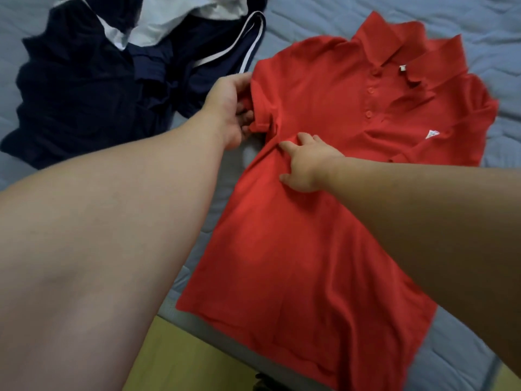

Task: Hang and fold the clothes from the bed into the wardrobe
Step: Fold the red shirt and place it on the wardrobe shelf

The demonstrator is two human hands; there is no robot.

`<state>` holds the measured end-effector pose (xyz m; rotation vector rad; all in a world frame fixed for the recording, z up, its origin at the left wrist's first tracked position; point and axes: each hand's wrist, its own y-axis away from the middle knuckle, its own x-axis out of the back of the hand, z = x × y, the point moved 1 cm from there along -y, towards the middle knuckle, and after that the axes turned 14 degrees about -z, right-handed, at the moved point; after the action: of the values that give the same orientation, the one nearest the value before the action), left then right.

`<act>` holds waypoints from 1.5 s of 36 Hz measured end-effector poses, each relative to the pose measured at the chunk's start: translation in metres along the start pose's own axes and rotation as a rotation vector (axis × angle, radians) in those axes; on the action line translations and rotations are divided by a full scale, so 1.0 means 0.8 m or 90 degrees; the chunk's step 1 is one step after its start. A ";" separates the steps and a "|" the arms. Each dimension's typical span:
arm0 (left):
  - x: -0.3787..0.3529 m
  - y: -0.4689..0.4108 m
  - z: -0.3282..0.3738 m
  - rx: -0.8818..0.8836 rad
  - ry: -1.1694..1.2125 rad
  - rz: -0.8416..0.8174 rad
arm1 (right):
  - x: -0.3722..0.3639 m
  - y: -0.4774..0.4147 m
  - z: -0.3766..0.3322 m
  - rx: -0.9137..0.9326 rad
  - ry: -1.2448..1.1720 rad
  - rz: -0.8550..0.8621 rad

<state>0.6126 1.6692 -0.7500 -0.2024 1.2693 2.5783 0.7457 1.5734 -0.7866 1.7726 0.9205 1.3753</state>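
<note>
You are folding the red polo shirt [310, 263], flat on the bed [479, 24]: left hand [228, 108] clamping its 9 o'clock sleeve [260, 121], right hand [304, 165] pressing open-fingered beside it. Pin the body; draw the sleeve inward.

Setting: I read this as a bedroom in a home.
Main surface: a bed [394, 21] with a blue-grey quilted sheet fills most of my view.
Laundry: a red polo shirt [310, 221] lies spread flat on it; a heap of navy clothes [84, 94] with a white garment [174, 18] on top sits just beside it.
Floor: a yellowish floor [174, 362] shows past the bed's near edge.
</note>
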 end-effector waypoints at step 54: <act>-0.188 -0.041 -0.036 -0.307 -1.261 0.136 | 0.050 0.085 0.306 -0.199 -0.254 0.485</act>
<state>0.7664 1.6398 -0.7564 1.8508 -0.1376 1.6115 0.9997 1.5483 -0.7556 2.1178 -0.2141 1.4053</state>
